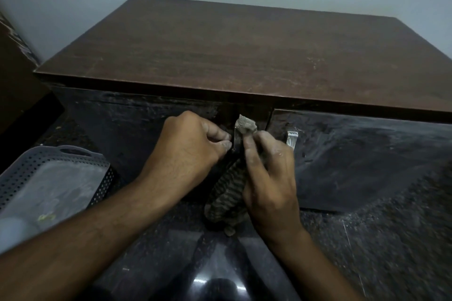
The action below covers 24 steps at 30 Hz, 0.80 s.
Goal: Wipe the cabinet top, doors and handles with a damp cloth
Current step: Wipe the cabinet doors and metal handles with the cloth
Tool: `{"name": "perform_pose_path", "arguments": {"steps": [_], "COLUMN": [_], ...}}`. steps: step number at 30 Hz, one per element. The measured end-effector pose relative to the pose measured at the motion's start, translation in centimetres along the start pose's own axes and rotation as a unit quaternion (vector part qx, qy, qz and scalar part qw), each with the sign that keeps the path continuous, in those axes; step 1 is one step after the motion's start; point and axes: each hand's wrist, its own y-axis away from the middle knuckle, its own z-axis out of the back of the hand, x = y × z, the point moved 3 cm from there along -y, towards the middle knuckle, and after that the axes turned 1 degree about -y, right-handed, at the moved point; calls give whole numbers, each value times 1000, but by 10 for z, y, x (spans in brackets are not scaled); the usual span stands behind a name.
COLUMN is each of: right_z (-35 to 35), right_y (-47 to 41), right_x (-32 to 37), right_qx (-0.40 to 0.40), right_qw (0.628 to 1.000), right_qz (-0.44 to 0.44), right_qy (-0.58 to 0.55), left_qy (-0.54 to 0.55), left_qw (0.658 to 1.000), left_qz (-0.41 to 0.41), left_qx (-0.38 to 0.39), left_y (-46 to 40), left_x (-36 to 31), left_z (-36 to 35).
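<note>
The right hand [270, 168] grips a ribbed grey-brown cloth [226, 199] against the left door's metal handle [236, 138]; the left hand [193, 144] pinches that handle. Above spreads the dark brown wooden cabinet top [244, 56]; a perforated grey plastic basket [52, 176] sits left.

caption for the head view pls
Right hand rubs a cloth on the left door's handle; left hand steadies it.
</note>
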Motion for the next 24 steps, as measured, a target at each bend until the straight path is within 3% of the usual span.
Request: {"name": "perform_pose_path", "arguments": {"steps": [7,13,19,24], "right_z": [9,-15,8,0], "right_y": [-27,13,-25,-6], "right_x": [6,-2,7,-1], "right_qx": [-81,13,-96,-39], "right_qw": [995,997,994,998], "right_qz": [18,-22,-15,-27], "right_qy": [54,70,50,47], "left_qy": [-15,-22,-98,-106], "left_qw": [1000,999,994,993], "left_qz": [-7,-14,-42,-53], "left_qx": [-16,-28,-36,-21], "left_y": [-2,-2,-1,1], "left_x": [-3,4,-1,-1], "left_z": [-1,4,5,5]}}
